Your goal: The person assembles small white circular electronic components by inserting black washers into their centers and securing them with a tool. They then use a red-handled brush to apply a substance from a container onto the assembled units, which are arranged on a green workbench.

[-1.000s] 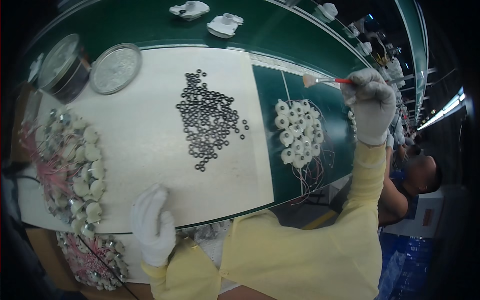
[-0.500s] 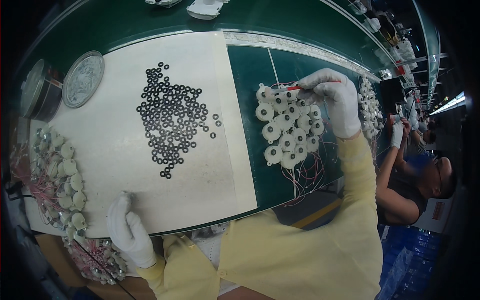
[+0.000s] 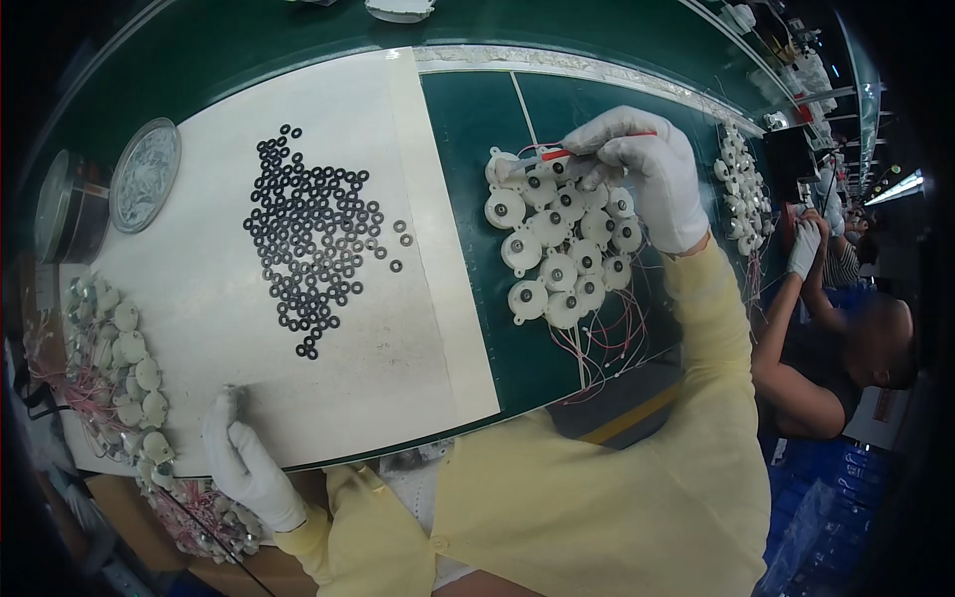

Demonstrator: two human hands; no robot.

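Observation:
My right hand, in a white glove, is closed around a slim red-handled brush. Its pale tip reaches the upper-left piece of a cluster of round white motors. These sit close together on the green surface, most with a dark ring at the centre and thin red and white wires trailing off. My gloved left hand rests at the near edge of the white board, fingers stretched and holding nothing. Many small black rings lie loose on the board's middle.
Left on the board are a round lid smeared with pale paste, a tub and a heap of wired motors. More motors lie at the right. Beyond them a co-worker's gloved hand is at work.
The whole view has shifted slightly, so the board and motors appear farther left. My right hand keeps its grip on the brush near the same motor; my left hand stays at the edge.

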